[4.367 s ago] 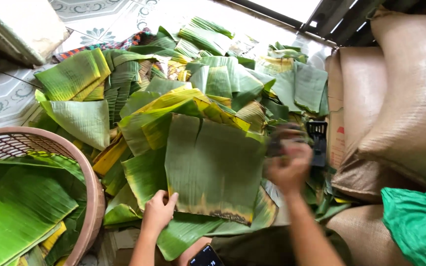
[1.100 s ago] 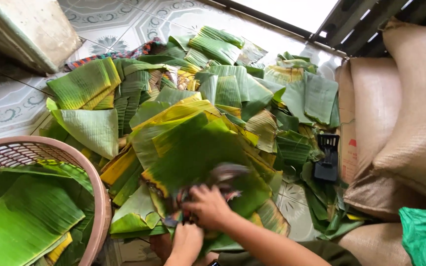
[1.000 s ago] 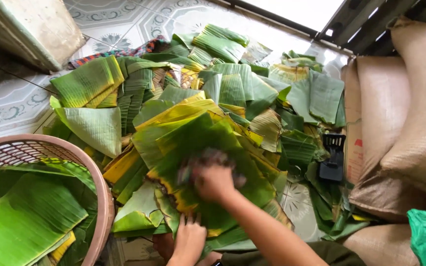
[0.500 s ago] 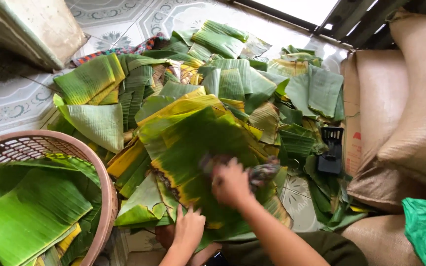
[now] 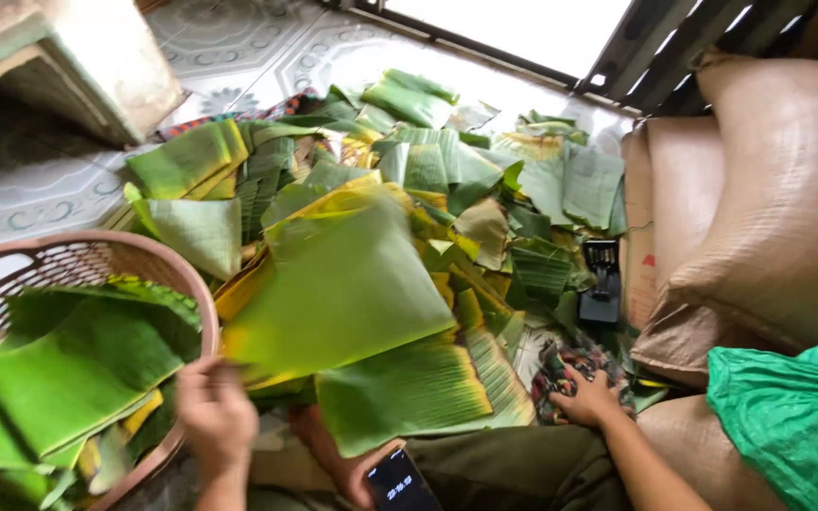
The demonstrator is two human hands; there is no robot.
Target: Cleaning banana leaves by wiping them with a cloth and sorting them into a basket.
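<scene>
Left hand [image 5: 215, 416] is closed on the near edge of a large banana leaf [image 5: 347, 289], holding it raised over the leaf pile [image 5: 447, 189], just right of the pink basket [image 5: 149, 255]. Right hand [image 5: 587, 397] rests with fingers curled on a patterned cloth [image 5: 570, 364] on the floor, right of the pile, near the brown sacks [image 5: 759, 208].

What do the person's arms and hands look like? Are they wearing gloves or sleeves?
No gloves and no sleeves in view. Both hands are bare: the left hand and the right hand. The right forearm is bare as far as the picture shows. I can't see any rings, watch or bracelet.
</scene>
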